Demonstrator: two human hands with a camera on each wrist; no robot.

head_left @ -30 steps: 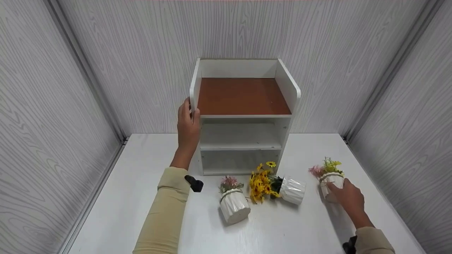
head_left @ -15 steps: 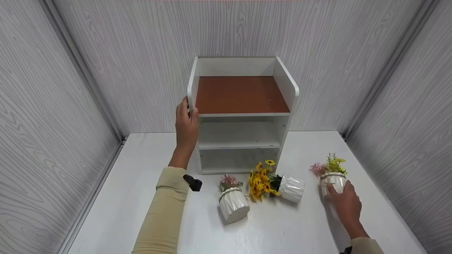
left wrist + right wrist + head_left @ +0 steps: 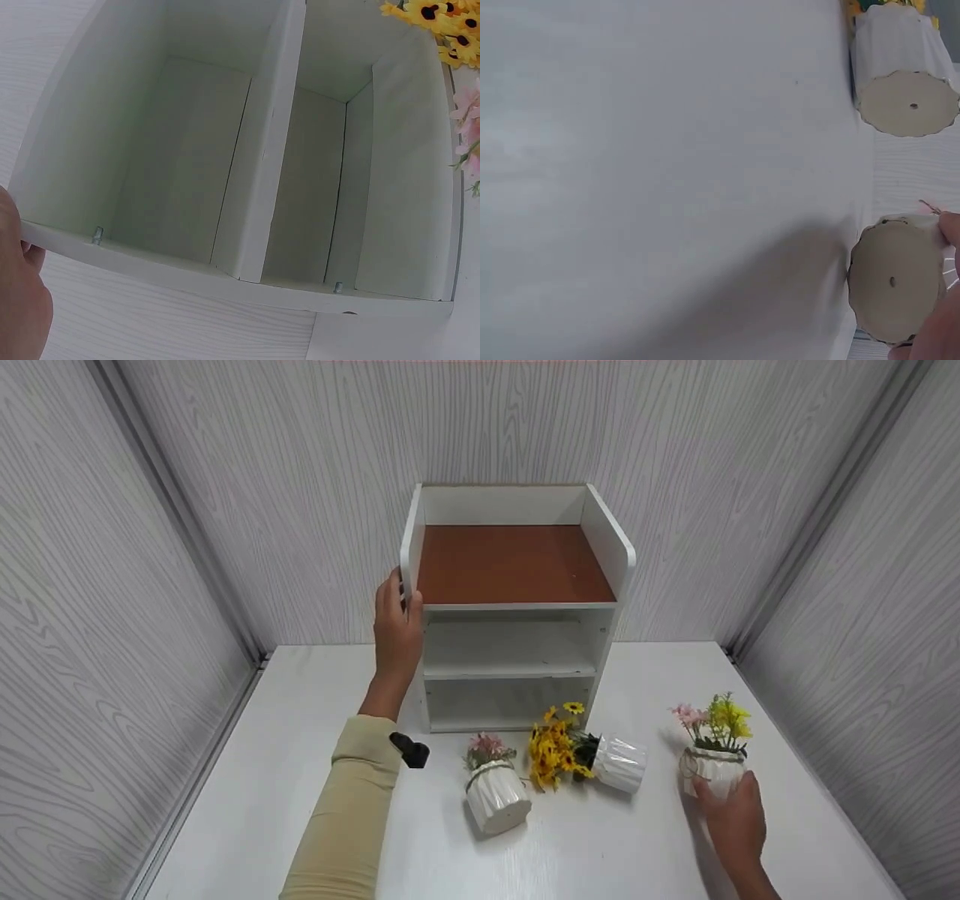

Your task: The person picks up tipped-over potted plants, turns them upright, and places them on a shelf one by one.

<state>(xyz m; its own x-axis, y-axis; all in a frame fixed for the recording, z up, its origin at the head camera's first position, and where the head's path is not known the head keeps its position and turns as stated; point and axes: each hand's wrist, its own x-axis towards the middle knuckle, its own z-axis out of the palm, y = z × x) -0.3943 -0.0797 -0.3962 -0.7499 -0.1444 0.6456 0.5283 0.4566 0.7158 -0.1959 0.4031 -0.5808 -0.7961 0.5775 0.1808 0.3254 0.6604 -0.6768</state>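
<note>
At the left side panel of a small white shelf unit (image 3: 517, 667), my left hand (image 3: 397, 637) holds the panel's front edge, fingers outside and thumb at the front. Only part of that left hand (image 3: 22, 285) shows in the left wrist view. On the right, my right hand (image 3: 735, 821) grips a white ribbed flowerpot (image 3: 716, 772) with pink and yellow artificial flowers. The pot is raised and tilted; its round base (image 3: 896, 281) with a small hole faces the right wrist camera. Twine circles the pot's rim.
Two more white pots lie tipped on the white table (image 3: 600, 855) before the shelf: one with pink flowers (image 3: 499, 799), one with yellow flowers (image 3: 621, 763). The shelf has a brown top board (image 3: 514, 562) between raised sides. Grey wood-grain walls stand behind and at both sides.
My right hand has tipped the gripped pot more upright and raised it, so its flowers now point upward. The left hand stays on the shelf's side panel.
</note>
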